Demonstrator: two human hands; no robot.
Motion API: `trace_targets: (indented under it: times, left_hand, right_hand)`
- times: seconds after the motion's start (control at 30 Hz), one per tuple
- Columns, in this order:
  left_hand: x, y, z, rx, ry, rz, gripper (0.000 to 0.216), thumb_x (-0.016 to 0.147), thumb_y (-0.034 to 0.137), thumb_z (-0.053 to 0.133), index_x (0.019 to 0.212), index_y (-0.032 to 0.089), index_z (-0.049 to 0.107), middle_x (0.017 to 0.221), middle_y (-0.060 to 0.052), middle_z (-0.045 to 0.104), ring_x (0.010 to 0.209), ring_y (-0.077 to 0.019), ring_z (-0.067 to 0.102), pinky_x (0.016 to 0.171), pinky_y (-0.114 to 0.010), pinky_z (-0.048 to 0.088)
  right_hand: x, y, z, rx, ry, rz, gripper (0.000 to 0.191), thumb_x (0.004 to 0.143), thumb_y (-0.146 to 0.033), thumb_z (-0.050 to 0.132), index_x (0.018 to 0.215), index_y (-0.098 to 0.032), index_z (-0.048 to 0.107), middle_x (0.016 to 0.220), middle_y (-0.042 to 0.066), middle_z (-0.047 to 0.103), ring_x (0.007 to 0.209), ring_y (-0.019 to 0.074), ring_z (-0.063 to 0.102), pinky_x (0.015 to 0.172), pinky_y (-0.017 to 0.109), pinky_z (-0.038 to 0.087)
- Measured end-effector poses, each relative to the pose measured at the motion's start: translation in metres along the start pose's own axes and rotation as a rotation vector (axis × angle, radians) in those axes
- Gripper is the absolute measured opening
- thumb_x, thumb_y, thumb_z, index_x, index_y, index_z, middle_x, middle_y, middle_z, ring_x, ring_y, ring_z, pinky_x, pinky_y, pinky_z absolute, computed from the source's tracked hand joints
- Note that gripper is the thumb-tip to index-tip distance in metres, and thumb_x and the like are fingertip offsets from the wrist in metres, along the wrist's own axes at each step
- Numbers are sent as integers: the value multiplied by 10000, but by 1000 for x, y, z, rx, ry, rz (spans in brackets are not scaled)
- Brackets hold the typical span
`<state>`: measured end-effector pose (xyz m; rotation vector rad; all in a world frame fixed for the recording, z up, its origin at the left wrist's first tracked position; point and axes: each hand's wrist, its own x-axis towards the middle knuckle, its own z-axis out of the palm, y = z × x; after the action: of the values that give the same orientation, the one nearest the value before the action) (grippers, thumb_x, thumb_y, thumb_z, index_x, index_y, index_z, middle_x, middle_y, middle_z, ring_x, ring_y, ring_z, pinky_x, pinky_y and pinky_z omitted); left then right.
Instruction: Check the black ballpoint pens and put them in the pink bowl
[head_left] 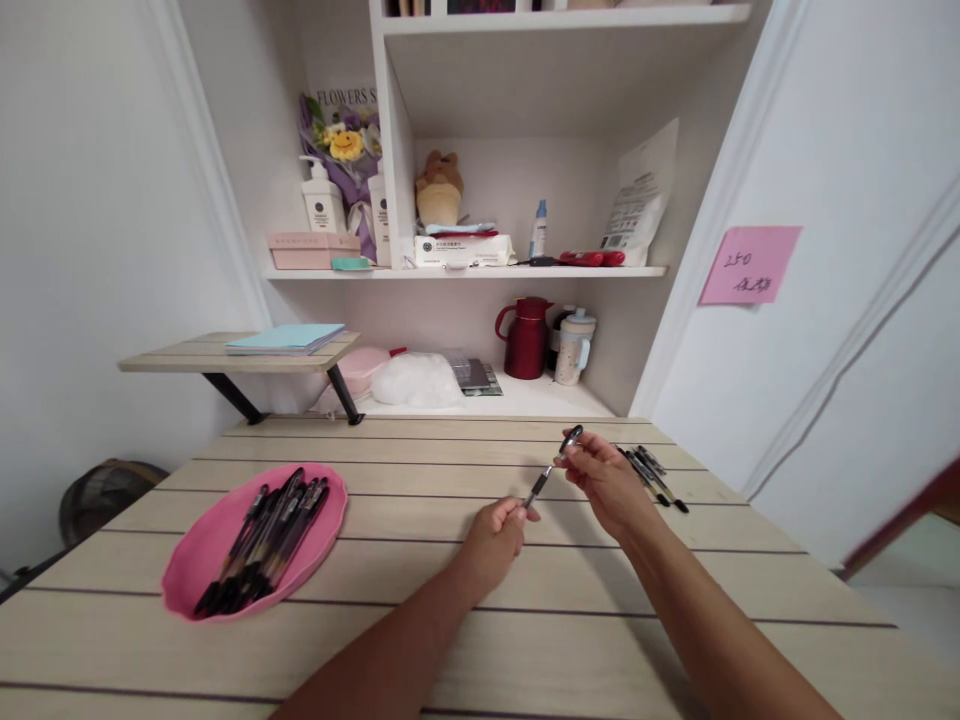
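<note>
Looking down through the head view, the two hands meet over the middle of the wooden table (555,650), nothing but pale slats beneath them. The left hand (495,540) is closed in a narrow pinch around the rear part of a pen (538,487), its dark grip and tip slanting up and away to the right. The right hand (600,475) pinches a black cap (571,438) between thumb and fingers, roughly in line with the pen tip. Tip and cap are very near each other; whether they touch is too small to tell.

The step in hand looks like handling the cap at the writing end, though one moment cannot settle whether it is coming off or going on. Either way, the next move seems to call for a steady left pinch and a straight motion of the cap along the pen, since a skewed one could catch the tip.

To the left, a pink tray (321,545) holds a bundle of dark pens (266,540) lying lengthwise, well apart from both hands. Just beyond the right wrist, a smaller group of loose pens (654,478) lies on the table, partly hidden by that hand. Farther back, a red jug (527,340) and a pale tumbler (574,350) stand side by side in the alcove
</note>
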<state>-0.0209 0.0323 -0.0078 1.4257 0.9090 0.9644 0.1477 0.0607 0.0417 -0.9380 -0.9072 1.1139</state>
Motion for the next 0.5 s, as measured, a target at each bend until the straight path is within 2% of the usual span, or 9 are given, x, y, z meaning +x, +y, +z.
trace_targets:
  times: [0.1, 0.23, 0.4, 0.5]
  left_hand:
    - [2, -3, -1, 27, -6, 8, 383, 788, 450, 420, 895, 117, 574, 443, 80, 345, 393, -54, 264, 419, -195, 202]
    - [4, -8, -2, 23, -8, 14, 379, 795, 449, 415, 894, 117, 568, 443, 79, 350, 390, -52, 262, 417, -195, 203]
    - [5, -10, -2, 6, -4, 8, 362, 803, 429, 407, 898, 118, 568, 436, 78, 348, 388, -53, 262, 415, -197, 195]
    - [5, -8, -2, -23, -8, -12, 360, 806, 415, 399, 921, 116, 563, 436, 78, 351, 388, -53, 255, 419, -199, 188]
  right_hand:
    - [-2, 1, 1, -29, -36, 24, 268, 565, -322, 714, 743, -193, 559, 671, -22, 575, 618, 111, 557, 535, 218, 366]
    - [-4, 5, 3, -145, -101, 52, 240, 582, -317, 700, 711, -187, 544, 634, -28, 576, 576, 98, 540, 534, 218, 362]
    - [-6, 9, 5, -257, -252, 129, 334, 574, -345, 713, 840, -189, 586, 603, -41, 566, 564, 109, 550, 515, 220, 356]
    - [-7, 7, 2, -276, -307, 158, 381, 592, -371, 707, 916, -198, 606, 749, 4, 637, 670, 134, 582, 569, 240, 391]
